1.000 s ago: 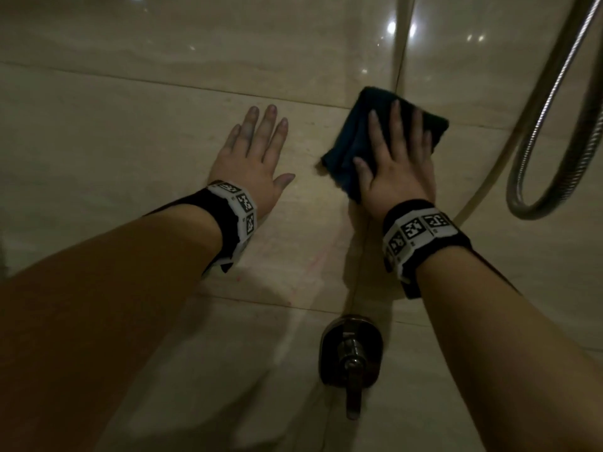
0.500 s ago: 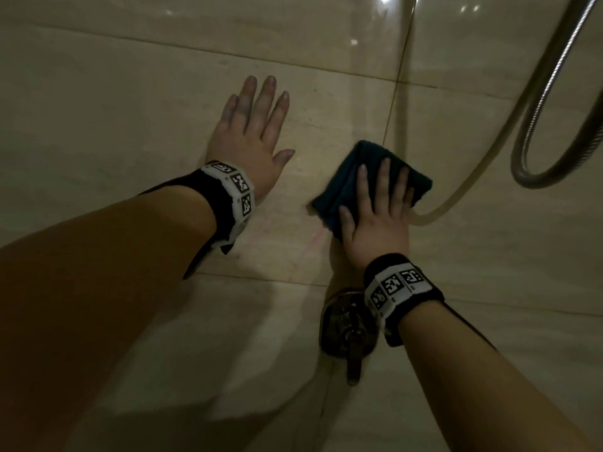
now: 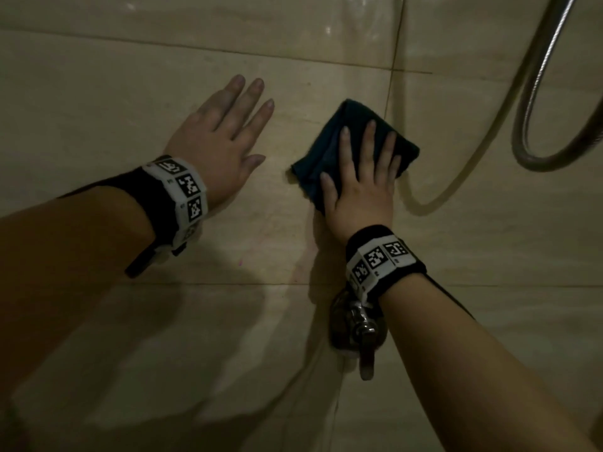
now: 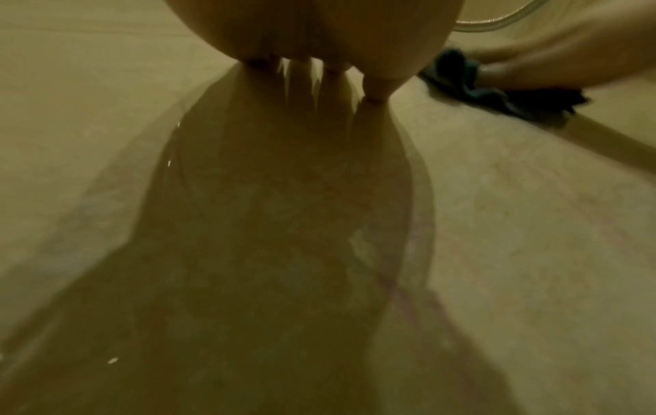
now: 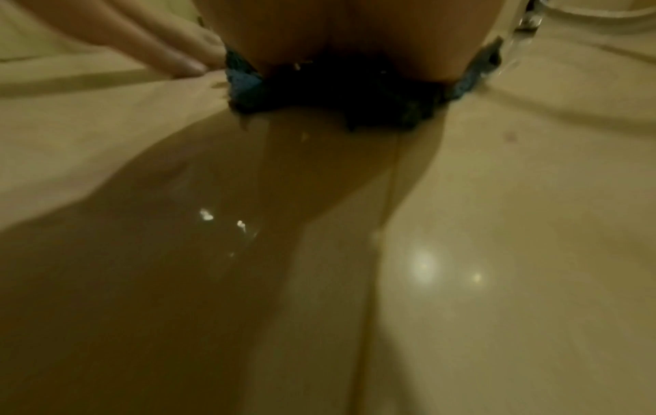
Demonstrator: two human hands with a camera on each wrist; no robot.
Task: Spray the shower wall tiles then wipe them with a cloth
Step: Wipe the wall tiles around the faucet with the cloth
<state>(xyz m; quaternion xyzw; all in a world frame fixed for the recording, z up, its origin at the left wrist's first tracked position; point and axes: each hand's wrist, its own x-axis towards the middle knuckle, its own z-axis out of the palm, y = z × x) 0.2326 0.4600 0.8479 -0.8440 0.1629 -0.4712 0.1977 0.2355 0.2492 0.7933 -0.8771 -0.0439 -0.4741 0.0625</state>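
A folded dark blue cloth (image 3: 339,138) lies flat against the beige shower wall tiles (image 3: 98,119), beside a vertical grout line. My right hand (image 3: 362,177) presses on it with straight, spread fingers. In the right wrist view the cloth (image 5: 248,81) bunches out under my palm. My left hand (image 3: 225,138) rests flat on the tile to the left of the cloth, fingers straight, holding nothing. From the left wrist view the cloth (image 4: 472,84) shows at the upper right under the other hand. No spray bottle is in sight.
A metal shower hose (image 3: 535,93) loops down the wall at the right, close to the cloth. A chrome tap handle (image 3: 362,334) sticks out of the wall just below my right wrist. Bare tile stretches away to the left and below.
My right hand slid the cloth down the wall from near the upper grout line toward the tap. The left hand stayed flat on the tile.
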